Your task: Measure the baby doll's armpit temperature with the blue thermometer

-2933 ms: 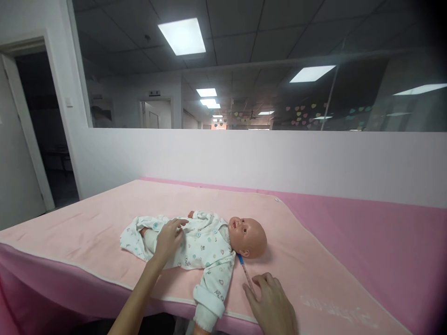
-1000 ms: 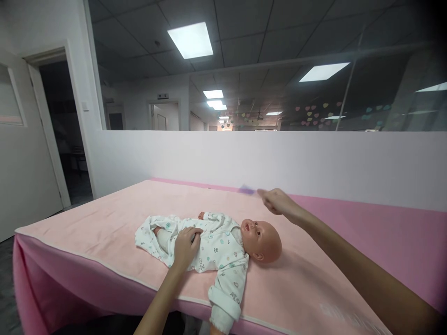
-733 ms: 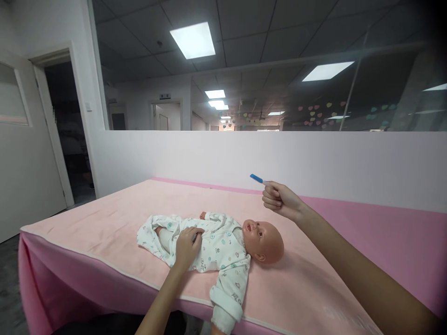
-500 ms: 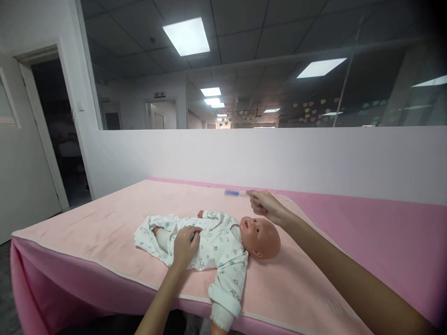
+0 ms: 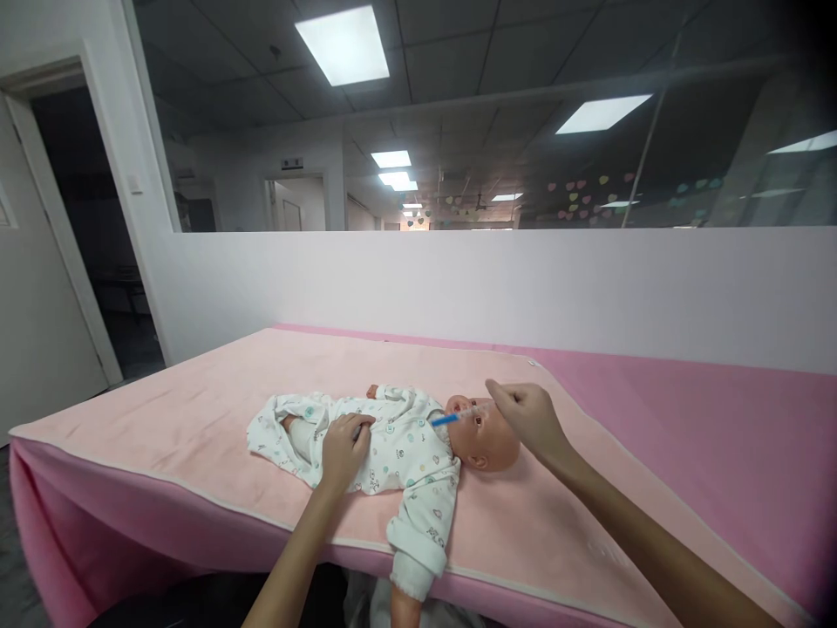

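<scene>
A baby doll (image 5: 487,436) in a white patterned suit lies on its back on a pale pink blanket (image 5: 196,427), head to the right. My left hand (image 5: 343,447) rests on the doll's belly with fingers curled against the cloth. My right hand (image 5: 529,417) hovers over the doll's head, pinching a thin stick with a blue tip (image 5: 451,419). The blue tip points left, over the doll's chin and collar.
The blanket covers a table draped in darker pink cloth (image 5: 686,436). A white half wall (image 5: 458,279) with a glass pane above runs behind it. An open doorway (image 5: 78,235) lies to the left. One doll sleeve (image 5: 418,541) hangs over the near table edge.
My right hand took the blue-tipped stick from the blanket beside the doll's head, waved it in the air, then brought it down over the doll's face. My left hand stayed on the belly.
</scene>
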`<action>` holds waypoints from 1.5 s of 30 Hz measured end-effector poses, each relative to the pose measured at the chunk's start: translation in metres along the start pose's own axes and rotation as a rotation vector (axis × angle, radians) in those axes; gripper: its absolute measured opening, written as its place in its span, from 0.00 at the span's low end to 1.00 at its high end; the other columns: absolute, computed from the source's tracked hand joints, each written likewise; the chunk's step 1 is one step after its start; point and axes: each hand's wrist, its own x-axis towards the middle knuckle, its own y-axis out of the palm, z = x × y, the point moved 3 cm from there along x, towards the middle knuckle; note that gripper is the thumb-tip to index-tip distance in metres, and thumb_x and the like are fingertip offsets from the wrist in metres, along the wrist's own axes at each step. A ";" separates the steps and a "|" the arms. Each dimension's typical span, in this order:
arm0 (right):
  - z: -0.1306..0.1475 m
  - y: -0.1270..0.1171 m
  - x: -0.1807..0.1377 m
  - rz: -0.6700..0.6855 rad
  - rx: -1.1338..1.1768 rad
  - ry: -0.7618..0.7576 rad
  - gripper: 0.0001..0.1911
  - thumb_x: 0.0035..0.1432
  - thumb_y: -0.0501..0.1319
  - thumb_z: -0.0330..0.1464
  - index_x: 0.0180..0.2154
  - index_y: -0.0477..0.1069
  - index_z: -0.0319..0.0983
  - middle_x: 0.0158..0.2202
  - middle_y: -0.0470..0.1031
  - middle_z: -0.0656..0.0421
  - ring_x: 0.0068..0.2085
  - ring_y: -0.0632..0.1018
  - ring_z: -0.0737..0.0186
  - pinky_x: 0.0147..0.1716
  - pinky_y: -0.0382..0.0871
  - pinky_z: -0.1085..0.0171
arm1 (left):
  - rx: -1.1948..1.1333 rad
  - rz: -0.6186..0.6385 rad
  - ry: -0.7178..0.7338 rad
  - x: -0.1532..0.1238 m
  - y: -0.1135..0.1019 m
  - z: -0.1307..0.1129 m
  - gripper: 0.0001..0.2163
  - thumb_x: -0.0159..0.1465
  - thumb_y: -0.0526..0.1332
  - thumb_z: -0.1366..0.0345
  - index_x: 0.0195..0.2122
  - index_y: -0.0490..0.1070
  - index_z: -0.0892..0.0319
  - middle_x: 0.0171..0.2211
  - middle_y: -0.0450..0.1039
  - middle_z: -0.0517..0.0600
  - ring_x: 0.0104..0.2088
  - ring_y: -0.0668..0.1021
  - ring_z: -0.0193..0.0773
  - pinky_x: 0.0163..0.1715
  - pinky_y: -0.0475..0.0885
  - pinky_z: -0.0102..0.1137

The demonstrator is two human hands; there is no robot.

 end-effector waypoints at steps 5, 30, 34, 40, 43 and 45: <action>-0.012 -0.002 -0.077 -0.261 -0.546 -0.710 0.21 0.55 0.56 0.32 0.13 0.56 0.38 0.12 0.53 0.65 0.17 0.54 0.72 0.21 0.42 0.65 | 0.011 0.000 -0.001 0.000 -0.001 -0.001 0.12 0.60 0.50 0.68 0.34 0.73 0.54 0.35 0.75 0.46 0.38 0.73 0.38 0.40 0.64 0.35; -0.024 0.068 -0.098 0.598 -0.837 -0.258 0.12 0.54 0.51 0.25 0.27 0.72 0.35 0.28 0.76 0.50 0.27 0.75 0.60 0.22 0.51 0.66 | 0.027 -0.008 0.015 0.001 0.000 0.003 0.13 0.60 0.49 0.67 0.35 0.73 0.55 0.34 0.75 0.47 0.38 0.73 0.39 0.41 0.66 0.35; -0.029 0.074 -0.103 0.567 -0.827 -0.288 0.10 0.51 0.52 0.23 0.26 0.72 0.36 0.25 0.75 0.51 0.25 0.75 0.61 0.21 0.51 0.66 | 0.027 -0.004 0.018 0.000 0.001 0.004 0.13 0.59 0.49 0.68 0.35 0.73 0.55 0.34 0.75 0.48 0.38 0.73 0.39 0.41 0.66 0.35; -0.031 0.069 -0.105 0.550 -0.844 -0.332 0.12 0.54 0.51 0.24 0.25 0.72 0.37 0.23 0.74 0.53 0.23 0.73 0.63 0.20 0.47 0.67 | 0.028 -0.011 0.012 0.000 0.000 0.002 0.13 0.59 0.49 0.68 0.35 0.74 0.54 0.34 0.75 0.47 0.38 0.73 0.38 0.40 0.66 0.34; -0.012 0.066 -0.088 0.491 -0.750 -0.300 0.16 0.56 0.51 0.28 0.20 0.69 0.36 0.20 0.72 0.54 0.21 0.70 0.65 0.20 0.45 0.67 | 0.028 -0.005 0.002 0.000 -0.002 -0.001 0.13 0.59 0.49 0.68 0.34 0.73 0.54 0.34 0.75 0.46 0.38 0.73 0.38 0.39 0.66 0.34; 0.002 0.070 -0.071 0.401 -0.652 -0.248 0.17 0.57 0.49 0.30 0.18 0.67 0.37 0.19 0.71 0.57 0.20 0.68 0.67 0.20 0.44 0.67 | 0.025 -0.002 -0.003 0.000 -0.002 -0.002 0.13 0.60 0.49 0.68 0.34 0.73 0.54 0.34 0.75 0.46 0.38 0.73 0.38 0.39 0.65 0.34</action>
